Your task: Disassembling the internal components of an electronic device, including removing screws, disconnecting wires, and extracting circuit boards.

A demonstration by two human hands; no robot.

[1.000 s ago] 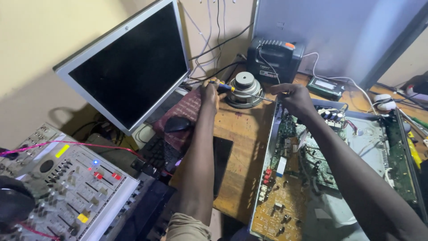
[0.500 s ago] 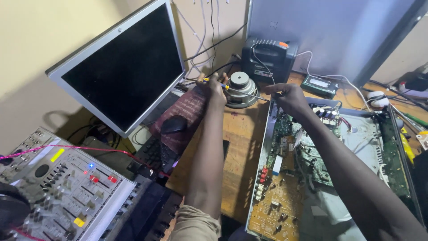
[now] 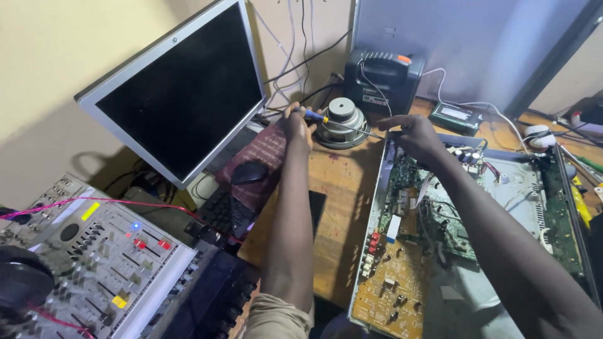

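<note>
My left hand (image 3: 298, 124) grips a screwdriver (image 3: 333, 120) with a blue and yellow handle; its thin shaft points right toward my right hand. My right hand (image 3: 416, 135) rests with fingers spread on the far left corner of an opened electronics chassis (image 3: 377, 207), touching the metal edge. Inside the chassis lie green and brown circuit boards (image 3: 402, 276) with several components. A round bare speaker (image 3: 342, 120) sits on the wooden table just behind the screwdriver.
A tilted monitor (image 3: 179, 94) stands at the left, with a mouse (image 3: 249, 172) on a maroon book and a keyboard (image 3: 220, 213) below it. An audio mixer (image 3: 88, 251) is at bottom left. A black box (image 3: 383, 78) and small meter (image 3: 455, 116) sit behind.
My left hand has picked the screwdriver up from near the speaker and now holds it level. My right hand shifted slightly along the chassis corner. The view tilted a little.
</note>
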